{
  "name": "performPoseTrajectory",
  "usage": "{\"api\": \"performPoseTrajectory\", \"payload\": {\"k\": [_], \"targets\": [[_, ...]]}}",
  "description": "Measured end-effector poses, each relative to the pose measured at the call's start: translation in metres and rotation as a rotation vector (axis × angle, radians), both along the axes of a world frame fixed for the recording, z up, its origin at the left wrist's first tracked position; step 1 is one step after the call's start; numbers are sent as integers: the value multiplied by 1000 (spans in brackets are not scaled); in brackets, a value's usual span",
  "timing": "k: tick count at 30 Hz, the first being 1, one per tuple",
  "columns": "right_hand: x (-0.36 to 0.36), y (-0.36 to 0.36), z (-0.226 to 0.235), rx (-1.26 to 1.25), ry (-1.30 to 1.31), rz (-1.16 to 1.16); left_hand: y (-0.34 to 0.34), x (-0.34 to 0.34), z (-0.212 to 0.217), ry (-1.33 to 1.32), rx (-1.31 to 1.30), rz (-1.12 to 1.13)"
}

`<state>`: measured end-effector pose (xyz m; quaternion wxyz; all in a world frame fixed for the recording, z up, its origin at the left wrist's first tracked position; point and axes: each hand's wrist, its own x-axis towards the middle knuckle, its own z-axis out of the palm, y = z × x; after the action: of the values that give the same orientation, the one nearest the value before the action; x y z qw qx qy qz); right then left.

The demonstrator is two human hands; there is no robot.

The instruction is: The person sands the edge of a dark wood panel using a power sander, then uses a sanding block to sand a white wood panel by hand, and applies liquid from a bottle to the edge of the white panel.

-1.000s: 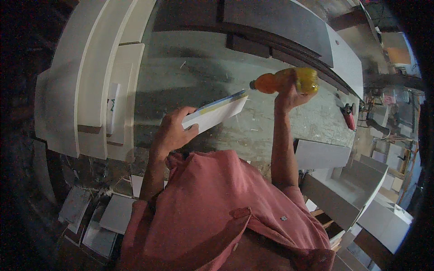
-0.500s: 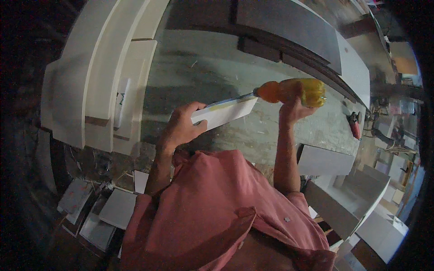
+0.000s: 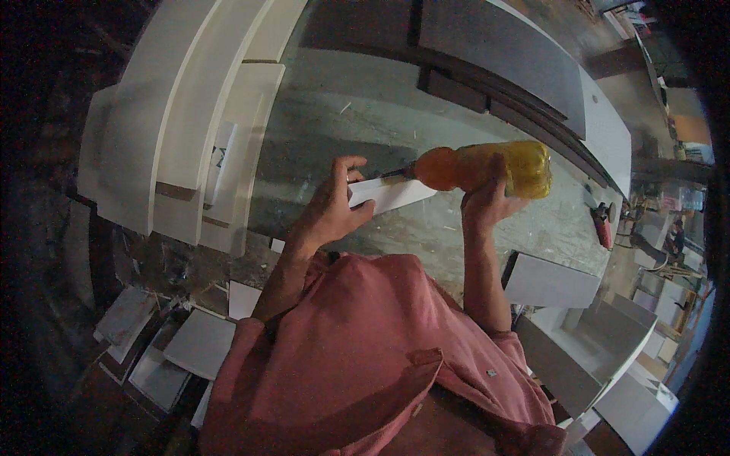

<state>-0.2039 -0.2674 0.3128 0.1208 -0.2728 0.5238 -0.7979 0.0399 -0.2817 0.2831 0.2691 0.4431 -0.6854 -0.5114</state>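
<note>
My left hand [image 3: 332,209] grips the near end of a narrow white board [image 3: 391,197] between thumb and fingers, with the index finger lifted off it. The board is held above the worktable, one long edge turned up. In my right hand [image 3: 487,204] is a plastic squeeze bottle [image 3: 528,169], tipped on its side, amber toward the neck and yellow at the base. Its dark nozzle points left and lies at the board's upper edge, close to my left fingers. Whether the tip touches the edge, I cannot tell.
The greenish worktable [image 3: 319,99] spreads under my hands. Pale panels [image 3: 175,114] are stacked at the left, dark panels [image 3: 494,57] along the far side. A red-handled tool [image 3: 602,228] lies at the right, near a white panel [image 3: 553,280] and an open white box [image 3: 585,338].
The bottle's nozzle has moved left along the board's edge toward my left hand. My left index finger has lifted. The whole view has shifted slightly.
</note>
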Motion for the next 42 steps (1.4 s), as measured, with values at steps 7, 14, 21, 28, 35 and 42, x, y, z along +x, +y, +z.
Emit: {"api": "performPoseTrajectory", "payload": {"k": [7, 14, 21, 28, 35, 42], "targets": [[25, 10, 18, -46, -148, 106, 1, -8, 5, -15, 54, -5], [15, -2, 57, -100, -286, 181, 7, -7, 8, 9, 117, 71], [23, 8, 32, -73, -286, 119, 5, -9, 2, 76, 111, 66], [-62, 15, -28, 141, 238, -84, 6, -3, -6, 41, 151, 72], [-181, 25, -10, 168, 614, -169, -13, 16, -29, 73, 140, 104], [-219, 81, -12, -271, -444, -59, 13, 44, -126, 256, 264, 332]]}}
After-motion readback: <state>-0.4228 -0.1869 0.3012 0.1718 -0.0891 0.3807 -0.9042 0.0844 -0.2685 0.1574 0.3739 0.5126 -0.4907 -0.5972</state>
